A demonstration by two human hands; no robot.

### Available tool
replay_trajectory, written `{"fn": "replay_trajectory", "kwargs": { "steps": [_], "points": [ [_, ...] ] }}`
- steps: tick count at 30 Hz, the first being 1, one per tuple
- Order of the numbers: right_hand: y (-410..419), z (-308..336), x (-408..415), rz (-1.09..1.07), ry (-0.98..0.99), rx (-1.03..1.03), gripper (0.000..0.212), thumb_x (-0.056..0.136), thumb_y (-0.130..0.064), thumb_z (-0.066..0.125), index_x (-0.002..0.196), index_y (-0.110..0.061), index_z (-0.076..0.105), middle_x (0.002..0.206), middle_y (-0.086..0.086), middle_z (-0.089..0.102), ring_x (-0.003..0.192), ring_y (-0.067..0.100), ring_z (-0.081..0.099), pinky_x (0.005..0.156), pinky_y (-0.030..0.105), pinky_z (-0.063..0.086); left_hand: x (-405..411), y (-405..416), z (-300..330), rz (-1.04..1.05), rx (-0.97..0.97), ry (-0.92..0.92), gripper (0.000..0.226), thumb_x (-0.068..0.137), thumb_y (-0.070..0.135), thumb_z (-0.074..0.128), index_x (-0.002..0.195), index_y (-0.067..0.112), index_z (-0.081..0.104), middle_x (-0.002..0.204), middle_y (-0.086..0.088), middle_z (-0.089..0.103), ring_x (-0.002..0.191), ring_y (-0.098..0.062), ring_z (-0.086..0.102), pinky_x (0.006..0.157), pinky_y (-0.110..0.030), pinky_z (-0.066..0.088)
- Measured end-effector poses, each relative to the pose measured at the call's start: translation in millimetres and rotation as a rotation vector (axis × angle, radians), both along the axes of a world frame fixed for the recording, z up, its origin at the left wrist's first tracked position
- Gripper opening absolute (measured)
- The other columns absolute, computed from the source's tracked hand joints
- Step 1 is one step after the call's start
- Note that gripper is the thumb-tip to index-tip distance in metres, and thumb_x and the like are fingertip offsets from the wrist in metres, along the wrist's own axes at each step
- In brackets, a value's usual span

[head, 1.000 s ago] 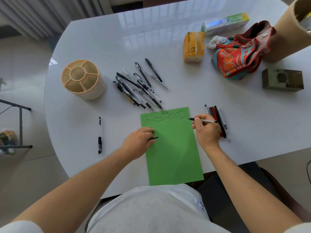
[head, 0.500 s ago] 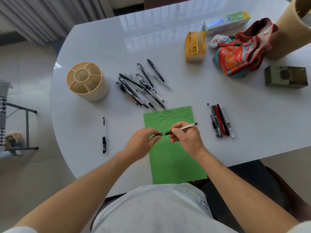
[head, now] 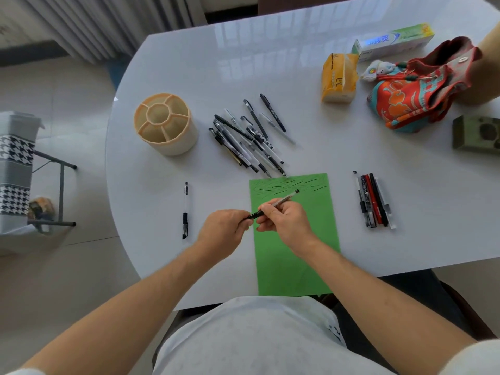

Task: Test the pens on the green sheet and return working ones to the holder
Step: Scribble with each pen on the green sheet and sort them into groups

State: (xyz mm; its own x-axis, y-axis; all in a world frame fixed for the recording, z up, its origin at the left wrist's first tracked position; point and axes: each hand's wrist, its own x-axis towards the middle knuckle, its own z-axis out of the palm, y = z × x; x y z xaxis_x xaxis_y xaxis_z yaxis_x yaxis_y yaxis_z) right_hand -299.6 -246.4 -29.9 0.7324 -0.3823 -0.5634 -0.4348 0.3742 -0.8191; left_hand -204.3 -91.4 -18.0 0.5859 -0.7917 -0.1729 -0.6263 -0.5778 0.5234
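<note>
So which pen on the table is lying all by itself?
The black-capped pen left of the green sheet, lying alone; the others sit in a pile or row.

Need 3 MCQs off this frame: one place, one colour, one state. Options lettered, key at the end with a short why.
1. Where does the lone pen lie relative to the green sheet?
A. On the sheet
B. On the table, left of the sheet
C. Inside the holder

2. What colour is the pen holder?
A. Blue
B. Black
C. Cream

3. What is the state of the pen over the sheet?
A. Held by both hands
B. Lying loose on the sheet
C. Standing in the holder

Answers:
1 B: it lies alone on the white table, apart from the sheet's left edge.
2 C: its wall and dividers are pale cream.
3 A: the right hand grips its barrel while the left hand pinches its dark end.
</note>
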Motion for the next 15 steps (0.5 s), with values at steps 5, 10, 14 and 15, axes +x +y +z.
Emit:
{"fn": "replay_trajectory", "kwargs": {
  "steps": [5,10,14,15],
  "points": [
    [18.6,-3.3,21.9,0.050,0.029,0.039,0.020,0.101,-0.014,0.061,0.095,0.004,0.067,0.071,0.013,0.073,0.052,0.021,0.066,0.065,0.039,0.064,1.5,19.2,6.1,0.104,0.019,-0.036,0.027,0.096,0.027,0.051,0.080,0.012,0.067,0.069,-0.003,0.067,0.065,-0.029,0.060,0.059,-0.042,0.046],
    [20.0,-3.7,41.4,0.322,0.059,-0.014,0.021,0.100,-0.024,0.063,0.089,-0.007,0.070,0.076,0.010,0.075,0.059,0.021,0.067,0.066,0.038,0.061,7.0,39.7,0.7,0.383,0.031,0.396,0.019,0.094,0.029,0.062,0.082,0.021,0.073,0.074,0.003,0.071,0.070,-0.018,0.063,0.068,-0.038,0.050],
    [-11.1,-6.1,78.6,0.271,0.044,-0.379,0.025,0.096,-0.038,0.066,0.091,-0.014,0.072,0.083,0.003,0.074,0.065,0.013,0.067,0.065,0.032,0.057,24.5,60.7,-8.3,0.671,0.050,0.386,0.020,0.091,0.036,0.066,0.081,0.021,0.074,0.075,-0.004,0.066,0.072,-0.019,0.060,0.067,-0.036,0.047],
    [-22.0,-8.5,88.1,0.222,0.058,-0.580,0.021,0.095,-0.035,0.067,0.092,-0.015,0.072,0.083,0.001,0.073,0.071,0.014,0.067,0.069,0.032,0.056,28.0,69.5,-11.5,0.703,0.087,0.349,0.023,0.091,0.036,0.065,0.079,0.018,0.073,0.072,-0.005,0.065,0.071,-0.021,0.060,0.066,-0.037,0.048]
  ]
}}
